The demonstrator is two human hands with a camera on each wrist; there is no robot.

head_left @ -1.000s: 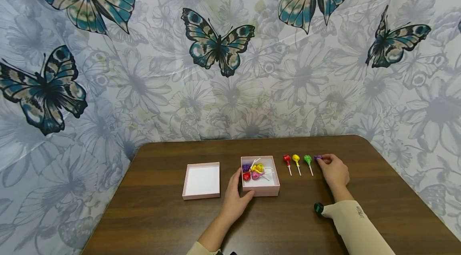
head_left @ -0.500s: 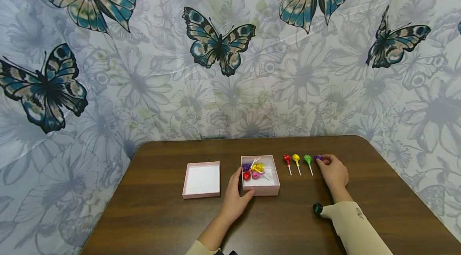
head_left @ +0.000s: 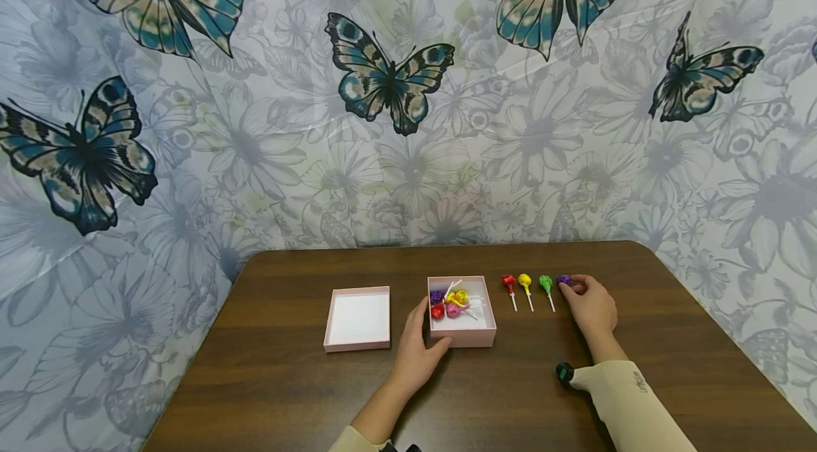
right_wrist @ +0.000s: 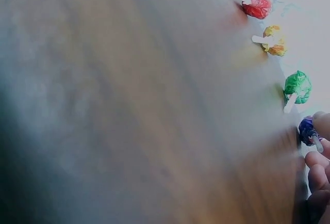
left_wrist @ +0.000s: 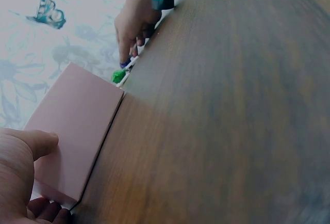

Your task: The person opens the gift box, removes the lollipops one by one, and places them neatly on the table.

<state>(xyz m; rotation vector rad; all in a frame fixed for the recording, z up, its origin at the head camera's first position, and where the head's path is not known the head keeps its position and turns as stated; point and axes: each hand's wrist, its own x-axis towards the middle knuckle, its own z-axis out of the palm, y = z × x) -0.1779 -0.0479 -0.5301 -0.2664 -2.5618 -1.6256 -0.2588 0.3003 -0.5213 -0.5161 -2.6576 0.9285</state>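
In the head view my left hand (head_left: 411, 356) grips the near left corner of a pink box (head_left: 462, 340), its thumb on the front wall, as the left wrist view also shows. Several wrapped lollipops lie inside the box, among them a pink lollipop (head_left: 453, 311) and a red one. My right hand (head_left: 592, 304) pinches a purple lollipop (right_wrist: 308, 130) at the right end of a row on the table. To its left lie a green lollipop (head_left: 545, 282), a yellow lollipop (head_left: 525, 280) and a red lollipop (head_left: 508, 281), sticks toward me.
A shallow pink box lid (head_left: 357, 349) with a white inside lies left of the box. The brown wooden table (head_left: 287, 395) reaches back to a wall covering (head_left: 255, 211) printed with butterflies and flowers. A dark wrist device (head_left: 564, 371) sits at the right cuff.
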